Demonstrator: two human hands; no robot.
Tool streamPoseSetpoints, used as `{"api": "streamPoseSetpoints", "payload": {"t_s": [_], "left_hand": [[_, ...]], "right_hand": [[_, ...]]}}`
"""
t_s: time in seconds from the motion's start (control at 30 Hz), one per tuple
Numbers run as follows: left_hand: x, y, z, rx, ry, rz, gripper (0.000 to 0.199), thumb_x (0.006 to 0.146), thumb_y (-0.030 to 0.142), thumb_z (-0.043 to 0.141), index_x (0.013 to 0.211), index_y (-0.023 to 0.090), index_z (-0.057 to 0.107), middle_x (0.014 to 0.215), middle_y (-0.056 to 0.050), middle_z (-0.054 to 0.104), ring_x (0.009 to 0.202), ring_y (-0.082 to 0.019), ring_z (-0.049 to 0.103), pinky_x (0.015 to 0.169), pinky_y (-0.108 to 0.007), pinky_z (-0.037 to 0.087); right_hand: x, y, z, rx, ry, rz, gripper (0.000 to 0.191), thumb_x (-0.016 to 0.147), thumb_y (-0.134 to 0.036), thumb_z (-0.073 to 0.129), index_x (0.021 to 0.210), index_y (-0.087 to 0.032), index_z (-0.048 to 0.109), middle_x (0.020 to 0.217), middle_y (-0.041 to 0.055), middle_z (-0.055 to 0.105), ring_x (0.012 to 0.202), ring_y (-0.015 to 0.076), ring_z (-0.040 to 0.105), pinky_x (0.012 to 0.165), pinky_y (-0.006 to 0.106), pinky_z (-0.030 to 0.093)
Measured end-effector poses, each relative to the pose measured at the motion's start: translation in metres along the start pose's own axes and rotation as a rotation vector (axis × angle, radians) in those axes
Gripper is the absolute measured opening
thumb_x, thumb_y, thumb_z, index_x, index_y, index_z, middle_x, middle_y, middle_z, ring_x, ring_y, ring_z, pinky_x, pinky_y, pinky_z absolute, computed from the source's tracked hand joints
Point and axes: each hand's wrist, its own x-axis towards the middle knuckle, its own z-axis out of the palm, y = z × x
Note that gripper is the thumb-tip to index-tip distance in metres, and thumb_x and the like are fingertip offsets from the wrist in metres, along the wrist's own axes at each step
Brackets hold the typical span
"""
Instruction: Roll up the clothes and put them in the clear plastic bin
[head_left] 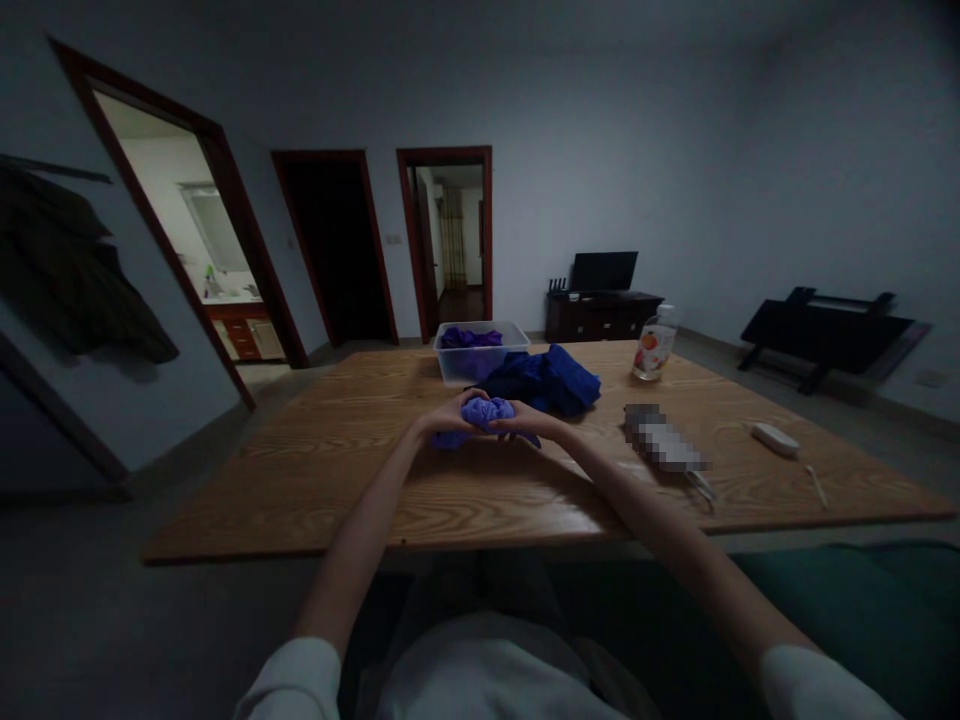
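Between my two hands is a bunched light purple cloth, held just above the wooden table. My left hand grips its left side and my right hand its right side. Loose ends of the cloth hang below both hands; its exact kind cannot be made out. Right behind my hands lies a crumpled dark blue cloth. Beside that, a clear plastic bin holds darker purple cloth.
On the table's right side stand a clear bottle with a fruit label, a blurred-out item with a strap, a white oblong object and a thin white stick. The table's front edge runs close to my body.
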Motion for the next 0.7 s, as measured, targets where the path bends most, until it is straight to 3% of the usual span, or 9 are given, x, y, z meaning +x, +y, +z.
{"api": "streamPoseSetpoints", "payload": {"t_s": [0.13, 0.3, 0.43, 0.5, 0.7], "left_hand": [[-0.001, -0.001, -0.003, -0.026, 0.007, -0.067, 0.083, 0.063, 0.040, 0.091, 0.135, 0.019, 0.056, 0.134, -0.011, 0.060, 0.124, -0.029, 0.057, 0.105, -0.038, 0.047], [-0.002, -0.004, -0.001, -0.190, 0.108, -0.123, 0.073, 0.074, 0.044, 0.083, 0.136, 0.016, 0.055, 0.132, -0.013, 0.063, 0.117, -0.028, 0.061, 0.099, -0.038, 0.051], [-0.004, -0.006, 0.004, -0.444, -0.027, -0.252, 0.070, 0.085, 0.054, 0.074, 0.139, 0.015, 0.052, 0.126, -0.019, 0.067, 0.095, -0.029, 0.071, 0.078, -0.040, 0.058], [-0.005, -0.009, 0.006, -0.503, -0.034, -0.328, 0.068, 0.089, 0.057, 0.070, 0.139, 0.015, 0.053, 0.123, -0.020, 0.069, 0.089, -0.029, 0.072, 0.072, -0.038, 0.058], [-0.007, -0.025, 0.004, -0.616, -0.135, -0.492, 0.051, 0.099, 0.053, 0.054, 0.121, 0.011, 0.069, 0.115, -0.018, 0.074, 0.086, -0.025, 0.071, 0.074, -0.035, 0.056]], "right_hand": [[0.002, 0.006, 0.000, -0.109, 0.125, -0.145, 0.064, 0.077, -0.054, 0.083, 0.122, -0.011, 0.066, 0.091, 0.0084, 0.073, 0.071, 0.0192, 0.068, 0.061, 0.027, 0.057], [0.007, 0.009, 0.003, -0.160, 0.356, -0.385, 0.059, 0.079, -0.052, 0.081, 0.122, -0.015, 0.065, 0.117, 0.0094, 0.070, 0.104, 0.0241, 0.066, 0.090, 0.033, 0.055], [0.009, 0.013, 0.006, -0.383, 0.457, -0.471, 0.053, 0.087, -0.050, 0.077, 0.126, -0.017, 0.063, 0.109, 0.0074, 0.073, 0.093, 0.0224, 0.070, 0.083, 0.029, 0.053], [0.008, 0.017, 0.007, -0.531, 0.481, -0.466, 0.054, 0.090, -0.048, 0.075, 0.132, -0.019, 0.061, 0.111, 0.0078, 0.074, 0.094, 0.0236, 0.072, 0.082, 0.029, 0.053], [0.007, 0.032, 0.010, -0.884, 0.484, -0.556, 0.058, 0.097, -0.034, 0.068, 0.149, -0.020, 0.048, 0.135, 0.0137, 0.067, 0.117, 0.0267, 0.068, 0.096, 0.033, 0.053]]}}
